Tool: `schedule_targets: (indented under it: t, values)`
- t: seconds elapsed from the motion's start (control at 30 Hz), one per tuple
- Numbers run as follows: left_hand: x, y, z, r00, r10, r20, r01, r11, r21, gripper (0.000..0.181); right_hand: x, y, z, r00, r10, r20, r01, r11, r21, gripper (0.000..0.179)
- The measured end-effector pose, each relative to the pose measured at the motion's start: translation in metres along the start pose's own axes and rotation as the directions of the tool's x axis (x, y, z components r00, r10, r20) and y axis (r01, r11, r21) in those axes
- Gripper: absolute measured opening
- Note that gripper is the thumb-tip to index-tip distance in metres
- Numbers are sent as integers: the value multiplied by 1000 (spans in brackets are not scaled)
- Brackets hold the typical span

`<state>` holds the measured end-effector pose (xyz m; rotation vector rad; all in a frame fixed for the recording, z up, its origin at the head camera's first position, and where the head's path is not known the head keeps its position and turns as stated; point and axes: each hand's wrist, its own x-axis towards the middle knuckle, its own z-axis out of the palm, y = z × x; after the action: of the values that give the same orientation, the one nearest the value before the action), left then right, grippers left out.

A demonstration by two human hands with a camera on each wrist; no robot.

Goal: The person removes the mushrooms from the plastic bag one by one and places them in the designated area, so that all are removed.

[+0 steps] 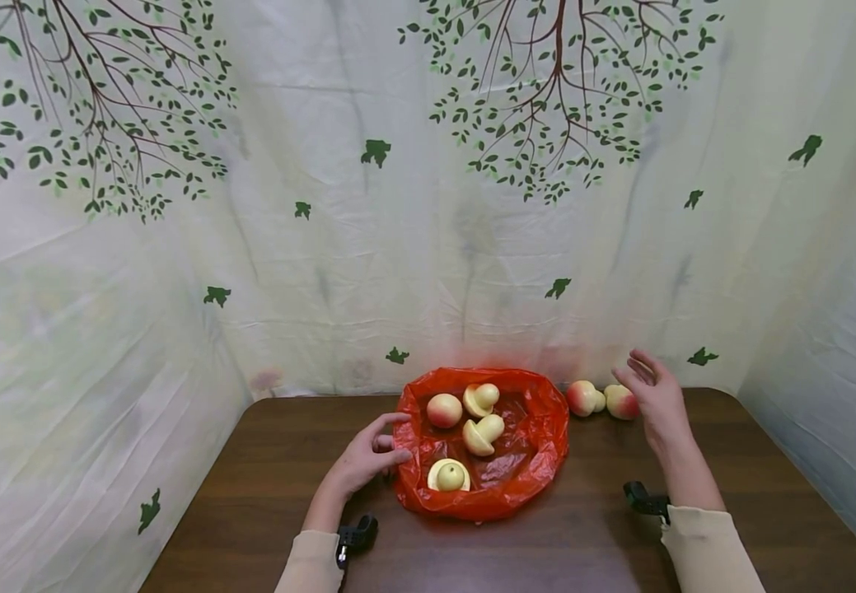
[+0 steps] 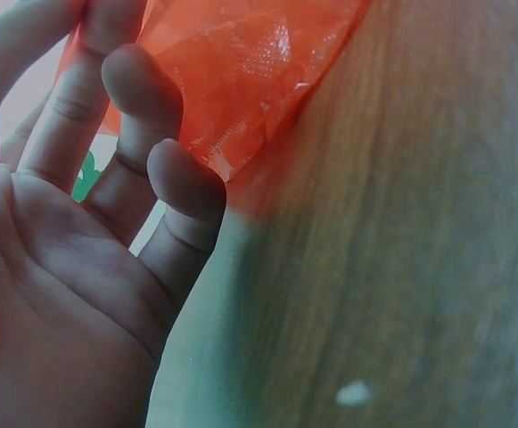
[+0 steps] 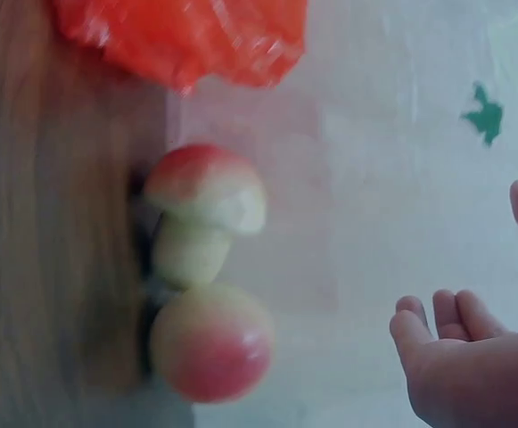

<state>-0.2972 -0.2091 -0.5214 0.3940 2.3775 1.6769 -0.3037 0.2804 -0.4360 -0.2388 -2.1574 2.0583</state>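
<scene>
A red plastic bag (image 1: 498, 504) lies spread wide on the table, with several toy mushrooms inside, among them one with a red cap (image 1: 444, 410) and one with a pale stem (image 1: 484, 435). My left hand (image 1: 363, 455) holds the bag's left rim, its thumb and fingertips on the plastic. Raised beside the back right edge of the table, my right hand (image 1: 659, 403) is relaxed and holds nothing. Right by it are two more red-and-cream mushrooms, one lying on its side (image 3: 207, 192) and the other cap-forward (image 3: 214, 348).
The brown wooden table (image 1: 272, 494) ends at the back against a white curtain (image 1: 309, 313) printed with branches and leaves. Black straps with small devices sit on both wrists, at the left cuff (image 1: 357, 534) and the right cuff (image 1: 646, 499).
</scene>
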Motion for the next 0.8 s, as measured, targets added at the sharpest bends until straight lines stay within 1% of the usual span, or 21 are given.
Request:
schedule_targets:
  t: [0.17,0.33,0.8]
  values:
    - [0,0,0,1000,2,1,-2,1000,-2,62,-10,-14,12,998,-51,29,50,998,29,82]
    - [0,-1,0,1000,3,1,-3,1000,-4,62,-18,-23,22,997,-70,42,68,997,34,81]
    - [0,-1,1,1000,14,5,-14,1000,-3,61,-29,-30,41,987,-97,128,97,995,7,79]
